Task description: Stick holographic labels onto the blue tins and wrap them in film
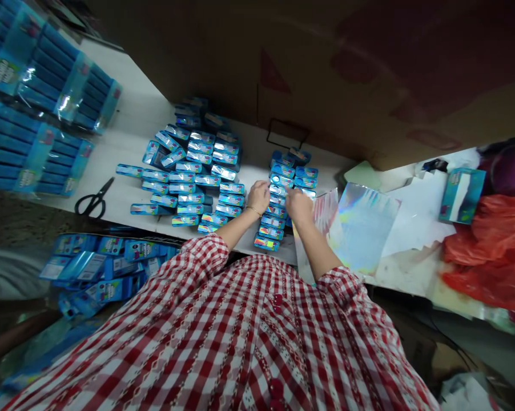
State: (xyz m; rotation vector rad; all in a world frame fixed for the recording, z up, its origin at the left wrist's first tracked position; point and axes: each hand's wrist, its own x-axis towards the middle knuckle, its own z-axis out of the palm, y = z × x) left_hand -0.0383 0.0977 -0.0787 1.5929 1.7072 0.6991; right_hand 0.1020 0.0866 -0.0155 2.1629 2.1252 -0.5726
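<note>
My left hand (258, 197) and my right hand (299, 206) are close together over a column of blue tin boxes (271, 220) with shiny iridescent lids. Their fingertips reach the boxes near the column's far end, but I cannot tell whether either hand grips one. A larger heap of the same boxes (193, 171) lies to the left on the white table (124, 137). Just beyond my right hand, holographic sheets (362, 228) lie on the table.
Plastic-wrapped packs of blue boxes (39, 97) lie at the far left, near black scissors (93, 198). More blue packaging (99, 265) sits below the table edge. A large brown cardboard sheet (283, 63) rises beyond the table, and a red plastic bag (489, 251) lies at the right.
</note>
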